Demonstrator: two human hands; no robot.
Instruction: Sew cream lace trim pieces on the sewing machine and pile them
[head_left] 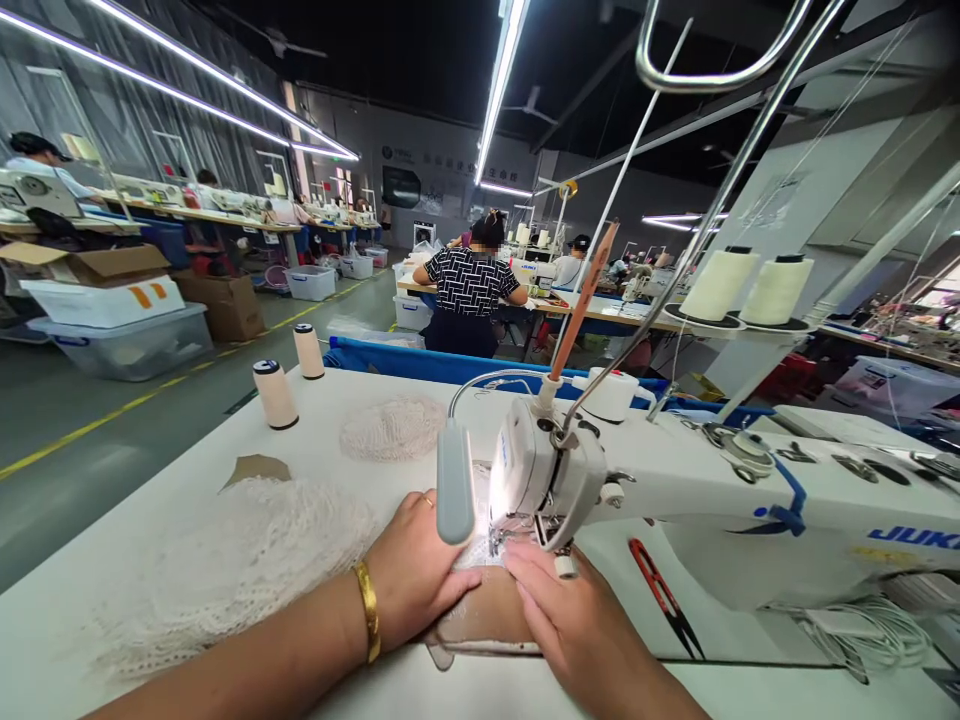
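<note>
My left hand (411, 570), with a gold bangle on the wrist, lies flat with fingers stretched on white lace fabric (247, 560) and a tan cardboard piece (480, 615) in front of the needle. My right hand (577, 615) presses flat on the same piece, just right of the presser foot (499, 540). The white sewing machine (675, 490) stands over the work, its small lamp (455, 497) lit above the needle.
Red-handled snips (664, 595) lie under the machine arm. Two thread spools (275, 394) and a second lace pile (394, 428) sit farther back on the white table (112, 560). Two large thread cones (720, 283) stand at the right. A person (471, 295) sits ahead, back turned.
</note>
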